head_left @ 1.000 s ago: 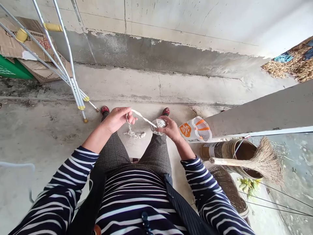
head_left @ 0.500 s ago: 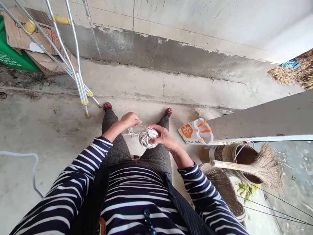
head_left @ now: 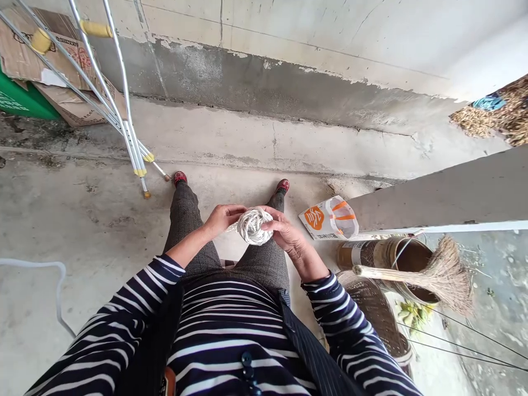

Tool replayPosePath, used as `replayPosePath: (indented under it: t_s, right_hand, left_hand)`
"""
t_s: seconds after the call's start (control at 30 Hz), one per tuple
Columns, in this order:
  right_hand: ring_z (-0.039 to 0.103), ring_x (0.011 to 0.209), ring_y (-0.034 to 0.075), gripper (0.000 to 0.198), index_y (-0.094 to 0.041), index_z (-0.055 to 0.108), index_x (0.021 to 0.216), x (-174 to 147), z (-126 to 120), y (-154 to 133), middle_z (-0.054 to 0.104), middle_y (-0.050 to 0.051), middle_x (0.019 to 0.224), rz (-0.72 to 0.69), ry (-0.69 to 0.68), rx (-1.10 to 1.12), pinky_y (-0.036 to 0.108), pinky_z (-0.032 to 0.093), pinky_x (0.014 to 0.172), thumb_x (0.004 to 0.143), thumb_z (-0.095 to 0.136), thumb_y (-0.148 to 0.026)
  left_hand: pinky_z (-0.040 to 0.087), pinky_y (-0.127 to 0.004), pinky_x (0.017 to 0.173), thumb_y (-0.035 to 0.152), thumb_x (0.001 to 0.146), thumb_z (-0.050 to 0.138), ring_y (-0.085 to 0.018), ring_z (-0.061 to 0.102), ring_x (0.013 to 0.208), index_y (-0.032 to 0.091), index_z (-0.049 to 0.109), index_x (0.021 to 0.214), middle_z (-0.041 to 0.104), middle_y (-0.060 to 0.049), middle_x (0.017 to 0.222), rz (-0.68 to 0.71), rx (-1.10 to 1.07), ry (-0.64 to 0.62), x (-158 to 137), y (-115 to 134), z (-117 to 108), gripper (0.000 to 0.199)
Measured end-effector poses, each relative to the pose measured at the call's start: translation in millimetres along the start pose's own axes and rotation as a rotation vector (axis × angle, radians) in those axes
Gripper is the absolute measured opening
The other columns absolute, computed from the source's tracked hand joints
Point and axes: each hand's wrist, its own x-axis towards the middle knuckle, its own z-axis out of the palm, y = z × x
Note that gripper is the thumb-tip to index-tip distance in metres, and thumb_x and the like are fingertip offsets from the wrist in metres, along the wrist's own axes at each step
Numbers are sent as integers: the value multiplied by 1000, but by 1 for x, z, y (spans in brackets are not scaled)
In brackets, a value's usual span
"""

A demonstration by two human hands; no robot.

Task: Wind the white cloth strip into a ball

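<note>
A ball of white cord (head_left: 254,226), flat strands wound over each other, is held in front of my lap above the gap between my thighs. My right hand (head_left: 289,236) grips it from the right, thumb on the near face and fingers around the far side. At the ball's left side, my left hand (head_left: 223,220) is closed, with its fingertips reaching the far left edge. A short bit of strand shows just below those fingers; how they pinch it is partly hidden.
Aluminium crutches (head_left: 119,110) lean at the left before cardboard boxes (head_left: 70,49). On the right are a white and orange bag (head_left: 317,217), a bucket (head_left: 383,253), a straw broom (head_left: 447,278) and a dark woven basket (head_left: 375,308). A pale hose (head_left: 61,286) lies left.
My left hand has come down and right, from holding a strand out away from the ball to the ball's edge. The loose strands hanging left of the ball are now mostly out of sight.
</note>
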Motion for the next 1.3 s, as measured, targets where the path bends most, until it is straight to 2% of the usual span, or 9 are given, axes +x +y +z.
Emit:
replayPosePath:
  t_s: [0.17, 0.33, 0.43, 0.53, 0.63, 0.8, 0.97, 1.13, 1.3]
  right_hand:
    - [63, 78, 17, 56, -21, 71, 97, -1, 1, 1, 74, -2, 86, -16, -22, 25, 28, 49, 75, 44, 86, -10]
    - [66, 92, 19, 73, -26, 68, 107, 0, 11, -1, 73, -2, 102, -89, -69, 92, 28, 52, 83, 39, 86, -4]
    - [66, 101, 22, 87, -29, 67, 120, 0, 15, -8, 72, -1, 111, -115, -120, 85, 32, 52, 91, 38, 86, -4]
    - [66, 100, 23, 80, -27, 70, 119, -1, 14, -15, 73, 1, 109, -154, -92, 73, 34, 52, 93, 43, 85, -12]
    - [67, 102, 26, 68, -25, 70, 115, 0, 7, -20, 75, 3, 107, -208, -4, 64, 38, 54, 93, 49, 84, -22]
    - [70, 104, 29, 61, -24, 67, 112, 3, 4, -20, 77, 5, 106, -191, 43, 69, 40, 58, 85, 53, 81, -26]
    - [71, 101, 29, 58, -22, 65, 109, 9, 14, -30, 77, 4, 101, -187, 35, 70, 39, 59, 83, 53, 81, -25]
    - [70, 107, 32, 50, -21, 64, 108, 4, 12, -60, 75, 8, 104, -308, 46, 74, 42, 58, 85, 61, 77, -30]
    - [69, 102, 25, 47, -22, 65, 102, -6, -2, -90, 72, 3, 101, -495, 201, -87, 38, 57, 86, 59, 82, -25]
  left_hand:
    - [45, -26, 65, 48, 84, 67, -17, 62, 66, 16, 75, 76, 70, -2, 67, 37, 223, -62, 9, 19, -21, 33]
    - [45, -27, 69, 43, 84, 67, -16, 61, 66, 16, 73, 70, 70, -2, 65, 48, 305, -173, 28, 49, -41, 31]
    - [42, -27, 63, 47, 77, 72, -17, 60, 64, 15, 75, 70, 70, -2, 65, 4, 311, -226, 33, 43, -38, 33]
    - [43, -27, 63, 54, 76, 74, -19, 63, 67, 15, 76, 72, 72, -3, 69, -78, 224, -186, 24, 19, -27, 38]
    - [51, -30, 74, 61, 79, 72, -24, 69, 84, 17, 77, 78, 77, -5, 82, -46, 118, -74, 10, -2, -16, 44]
    - [53, -35, 94, 48, 79, 78, -30, 71, 109, 20, 79, 103, 80, -7, 106, 50, 137, -51, 9, 4, -5, 38]
    - [51, -36, 88, 29, 83, 70, -31, 70, 100, 19, 74, 76, 78, -7, 91, 157, 436, 89, 26, 17, 1, 13]
    - [48, -31, 88, 19, 93, 52, -21, 64, 85, 20, 70, 70, 76, -4, 82, 252, 563, -7, 29, 13, -4, 29]
    - [46, -28, 85, 18, 93, 48, -18, 59, 77, 19, 71, 69, 75, -3, 78, 243, 661, -64, 28, 13, -14, 34]
